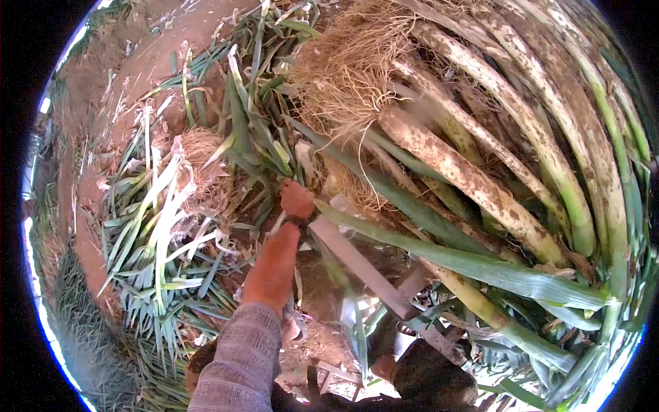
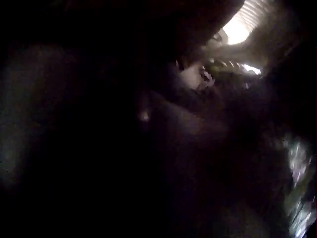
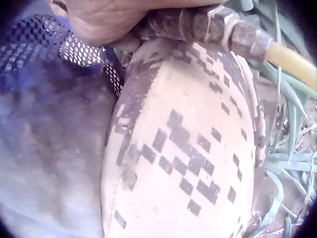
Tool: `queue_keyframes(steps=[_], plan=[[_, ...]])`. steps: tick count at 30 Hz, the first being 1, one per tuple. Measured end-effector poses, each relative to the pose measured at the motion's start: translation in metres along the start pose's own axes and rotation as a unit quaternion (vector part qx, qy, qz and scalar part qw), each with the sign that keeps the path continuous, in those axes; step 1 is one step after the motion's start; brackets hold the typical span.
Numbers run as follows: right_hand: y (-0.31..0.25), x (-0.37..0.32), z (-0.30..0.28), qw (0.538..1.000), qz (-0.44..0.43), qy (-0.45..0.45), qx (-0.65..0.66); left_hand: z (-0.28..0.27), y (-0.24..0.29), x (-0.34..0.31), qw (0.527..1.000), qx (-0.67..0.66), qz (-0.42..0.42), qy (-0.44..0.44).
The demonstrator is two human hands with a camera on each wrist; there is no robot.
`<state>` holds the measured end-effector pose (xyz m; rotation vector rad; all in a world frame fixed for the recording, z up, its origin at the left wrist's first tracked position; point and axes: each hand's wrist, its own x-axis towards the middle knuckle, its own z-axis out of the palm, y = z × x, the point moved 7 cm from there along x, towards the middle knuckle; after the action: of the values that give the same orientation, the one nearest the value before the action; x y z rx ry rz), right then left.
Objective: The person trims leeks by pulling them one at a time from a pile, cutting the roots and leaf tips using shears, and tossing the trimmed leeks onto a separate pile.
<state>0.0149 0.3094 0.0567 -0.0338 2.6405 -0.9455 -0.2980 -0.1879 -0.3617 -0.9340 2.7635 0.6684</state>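
In the head view my left hand [image 1: 297, 199] reaches forward among green leek leaves [image 1: 264, 147], its fingers bent in. The narrow end of a long leek leaf [image 1: 446, 257] comes right up to this hand; I cannot tell whether the hand grips it. Beside the wrist, a flat grey bar [image 1: 360, 264] slants down to the right. The left wrist view is almost wholly dark. Along the top of the right wrist view, my right hand [image 3: 104, 22] holds a dark, wrapped handle [image 3: 213, 29], from which a yellowish shaft [image 3: 292, 64] sticks out; most of the fingers are hidden.
A large heap of soiled leeks [image 1: 460, 165] with shaggy roots [image 1: 350, 75] fills the right side. More loose leaves [image 1: 158, 240] lie at left on bare earth [image 1: 165, 55]. A knee in patterned trousers [image 3: 198, 134] lies under the right hand, beside blue mesh [image 3: 44, 39].
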Motion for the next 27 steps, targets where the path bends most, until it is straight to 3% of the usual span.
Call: queue_keyframes(steps=[3,4,5,6,7,8,9,10,11,13,15,16,17,18,19,20,21,22,24,26,27], plan=[[-0.002,-0.004,-0.001,1.0,-0.002,0.01,0.001,-0.061,0.023,0.028,0.991,-0.095,0.05,-0.085],[-0.002,-0.004,-0.002,1.0,-0.005,0.016,0.0,-0.132,0.061,0.019,0.99,-0.131,0.029,0.034],[-0.004,-0.007,-0.002,1.0,-0.009,0.022,0.0,-0.182,0.083,0.047,0.984,-0.135,0.06,0.101],[-0.005,-0.01,-0.003,0.999,-0.015,0.029,-0.001,-0.251,0.123,0.057,0.886,-0.358,0.209,0.206],[-0.006,-0.012,-0.003,0.999,-0.022,0.035,-0.005,-0.303,0.142,0.072,0.848,-0.443,0.129,0.262],[-0.008,-0.018,-0.003,0.999,-0.03,0.042,-0.005,-0.334,0.156,0.126,0.822,-0.536,0.148,0.125],[-0.009,-0.022,-0.003,0.998,-0.04,0.049,-0.006,-0.389,0.195,0.091,0.878,-0.459,0.121,0.067],[-0.01,-0.031,-0.003,0.997,-0.05,0.06,-0.009,-0.412,0.212,0.093,0.833,-0.525,0.169,0.048],[-0.013,-0.039,-0.003,0.995,-0.061,0.072,-0.008,-0.43,0.223,0.032,0.901,-0.175,0.361,0.163],[-0.017,-0.058,-0.005,0.992,-0.083,0.096,-0.012,-0.401,0.167,0.1,0.976,-0.117,0.181,0.012],[-0.024,-0.062,-0.004,0.987,-0.106,0.119,-0.003,-0.368,0.169,-0.011,0.893,-0.416,0.147,0.088],[-0.03,-0.068,-0.005,0.988,-0.098,0.118,0.005,-0.321,0.154,-0.05,0.933,-0.349,0.09,-0.012],[-0.035,-0.064,-0.006,0.988,-0.094,0.121,0.014,-0.244,0.115,-0.044,0.975,-0.128,0.131,-0.123],[-0.034,-0.068,-0.005,0.986,-0.108,0.131,0.002,-0.242,0.128,-0.15,0.91,-0.126,0.21,-0.334],[-0.029,-0.071,-0.004,0.972,-0.129,0.194,-0.01,-0.198,0.108,-0.202,0.764,-0.27,-0.003,-0.586],[-0.022,-0.08,-0.003,0.977,-0.101,0.19,-0.012,-0.177,0.092,-0.23,0.809,-0.301,-0.003,-0.505],[-0.017,-0.087,-0.002,0.979,-0.074,0.188,-0.013,-0.158,0.091,-0.256,0.874,-0.007,0.187,-0.448],[-0.026,-0.087,-0.005,0.976,-0.109,0.187,0.011,-0.12,0.07,-0.294,0.78,0.137,0.289,-0.537],[-0.013,-0.092,-0.002,0.983,-0.069,0.17,0.0,-0.181,0.095,-0.41,0.73,0.089,0.277,-0.619],[0.002,-0.097,0.001,0.985,-0.035,0.167,-0.009,-0.051,0.006,-0.498,0.583,0.01,0.387,-0.714],[0.003,-0.097,0.0,0.986,-0.042,0.16,0.002,-0.05,-0.011,-0.535,0.575,0.024,0.365,-0.732]])
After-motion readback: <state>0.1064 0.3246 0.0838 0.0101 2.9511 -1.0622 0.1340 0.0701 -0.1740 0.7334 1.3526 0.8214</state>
